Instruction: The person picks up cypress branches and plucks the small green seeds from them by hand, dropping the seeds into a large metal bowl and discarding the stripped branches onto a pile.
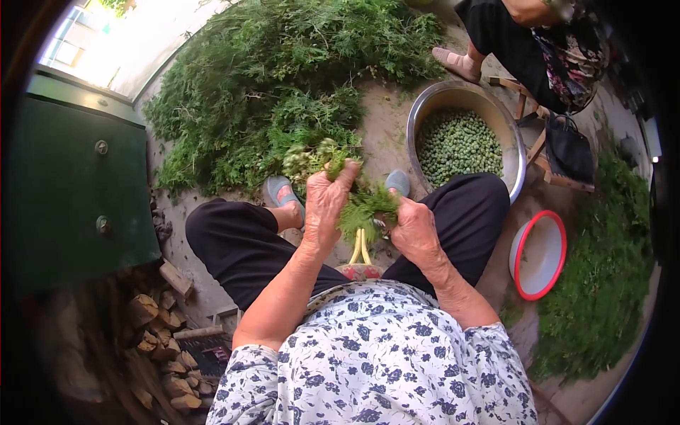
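Note:
My left hand (327,205) is closed around a leafy evergreen sprig (368,205), and pale green seed cones (307,159) show just beyond its fingers. My right hand (416,230) is also closed, gripping the feathery right end of the greenery. A small shiny bit shows by its fingertips, too small to name. Below both hands, between my thighs, are pale yellow loop handles (361,246) above a red patterned piece (360,271). Past my right knee stands a large metal basin (522,152) with many round green cones (460,145) in it.
A big heap of cut evergreen branches (262,92) lies ahead. At right are a red-rimmed white basin (519,251) and more greenery (595,312). Another person (510,42) sits by a wooden chair (538,145) with a black bag (569,152). Firewood (173,354) and a green cabinet (78,184) are at left.

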{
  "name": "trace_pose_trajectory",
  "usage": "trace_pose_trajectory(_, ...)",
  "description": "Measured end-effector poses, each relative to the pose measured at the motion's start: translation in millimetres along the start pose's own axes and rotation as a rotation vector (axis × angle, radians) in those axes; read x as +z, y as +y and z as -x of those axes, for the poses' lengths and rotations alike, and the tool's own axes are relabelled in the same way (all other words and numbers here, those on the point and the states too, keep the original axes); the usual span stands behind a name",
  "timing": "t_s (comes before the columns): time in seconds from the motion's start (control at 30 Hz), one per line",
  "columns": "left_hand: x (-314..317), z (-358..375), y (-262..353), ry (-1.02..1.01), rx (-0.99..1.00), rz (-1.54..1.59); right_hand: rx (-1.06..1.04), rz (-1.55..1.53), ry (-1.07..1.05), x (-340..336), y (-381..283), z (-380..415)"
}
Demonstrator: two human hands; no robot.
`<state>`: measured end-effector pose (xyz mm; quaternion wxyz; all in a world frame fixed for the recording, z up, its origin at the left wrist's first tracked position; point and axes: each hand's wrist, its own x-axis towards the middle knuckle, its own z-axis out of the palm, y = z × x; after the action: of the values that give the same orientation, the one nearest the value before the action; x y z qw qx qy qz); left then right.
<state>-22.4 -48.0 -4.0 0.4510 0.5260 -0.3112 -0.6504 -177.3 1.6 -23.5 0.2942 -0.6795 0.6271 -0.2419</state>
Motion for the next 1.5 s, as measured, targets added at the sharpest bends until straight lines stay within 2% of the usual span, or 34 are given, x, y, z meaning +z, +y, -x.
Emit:
trace_pose_trajectory(0.07,6.6,3.1,6.2,-0.066,0.156,-0.204,-0.060,-0.074,0.049,15.4,24.6,-4.3)
trace_pose_trajectory(0.13,-1.0,-1.0,7.3,-0.093,0.165,-0.146,0.194,-0.415,0.061,11.3,24.0,-9.4)
trace_pose_trajectory(0.17,-7.1,-0.4,11.9,-0.038,0.257,-0.117,0.286,-0.574,-0.005,4.8,23.9,-9.1)
trace_pose_trajectory(0.2,-14.2,0.2,16.4,0.015,0.348,-0.089,0.282,-0.568,-0.007,5.5,25.1,-9.9)
trace_pose_trajectory(0.23,-25.8,-2.6,14.1,0.061,0.359,-0.027,0.231,-0.677,0.086,8.0,27.3,-11.4)
trace_pose_trajectory(0.27,-35.4,-2.5,14.7,0.164,0.352,0.000,0.177,-0.785,0.179,8.9,28.1,-12.9)
trace_pose_trajectory(0.3,-49.0,-5.2,10.0,0.238,0.324,0.040,0.305,-0.928,0.123,6.9,25.6,-12.7)
trace_pose_trajectory(0.33,-60.8,-7.5,4.9,0.312,0.294,0.079,0.301,-0.924,0.119,2.9,21.1,-14.1)
trace_pose_trajectory(0.37,-68.8,-8.3,0.8,0.370,0.264,0.117,0.375,-1.046,0.088,-1.8,15.2,-15.6)
trace_pose_trajectory(0.4,-75.2,-8.0,-3.3,0.374,0.267,0.123,0.450,-1.166,0.057,-4.2,11.4,-17.5)
trace_pose_trajectory(0.5,-81.1,0.7,-9.9,0.311,0.126,0.119,0.456,-1.166,0.021,-0.7,11.5,-23.9)
trace_pose_trajectory(0.6,-73.1,8.2,-14.0,0.204,0.152,0.004,0.388,-1.176,0.049,7.5,2.4,-29.9)
trace_pose_trajectory(0.67,-69.6,13.4,-11.0,0.198,0.145,0.014,0.446,-1.203,0.024,4.3,-11.6,-31.8)
trace_pose_trajectory(0.73,-63.7,18.6,-0.2,0.597,0.867,-0.887,0.484,-1.223,-0.008,4.0,-20.4,-34.0)
trace_pose_trajectory(0.77,-61.8,25.2,8.3,0.678,0.961,-0.919,0.446,-1.234,0.024,4.7,-28.9,-34.3)
trace_pose_trajectory(0.8,-58.4,31.4,20.2,0.683,0.965,-0.915,0.439,-1.230,0.021,6.1,-34.4,-33.8)
trace_pose_trajectory(0.87,-55.1,39.5,35.9,0.423,1.035,-0.953,0.386,-1.249,0.007,8.8,-46.2,-33.9)
trace_pose_trajectory(0.93,-52.3,40.5,36.8,0.394,1.021,-1.002,0.333,-1.222,0.000,9.7,-61.2,-31.5)
trace_pose_trajectory(1.0,-51.1,40.8,36.5,0.289,0.925,-1.088,0.284,-1.192,0.000,9.8,-71.5,-28.8)
trace_pose_trajectory(1.2,-60.9,35.4,40.1,0.280,0.947,-0.926,0.191,-1.134,-0.053,3.5,-89.4,-30.1)
trace_pose_trajectory(1.3,-64.2,34.7,47.3,0.026,0.399,-0.203,0.228,-1.133,-0.129,-6.6,-104.1,-38.7)
trace_pose_trajectory(1.33,-63.6,33.1,49.7,0.031,0.406,-0.210,0.219,-1.140,-0.133,-7.7,-105.1,-43.8)
trace_pose_trajectory(1.4,-61.7,28.3,54.5,0.046,0.283,0.170,0.214,-1.173,-0.138,-10.0,-105.6,-54.6)
trace_pose_trajectory(1.47,-64.1,19.9,62.4,0.078,0.274,0.171,0.198,-1.187,-0.136,-9.9,-100.7,-66.8)
trace_pose_trajectory(1.5,-61.6,16.6,67.7,0.181,0.328,0.198,0.190,-1.192,-0.127,-9.4,-96.8,-73.2)
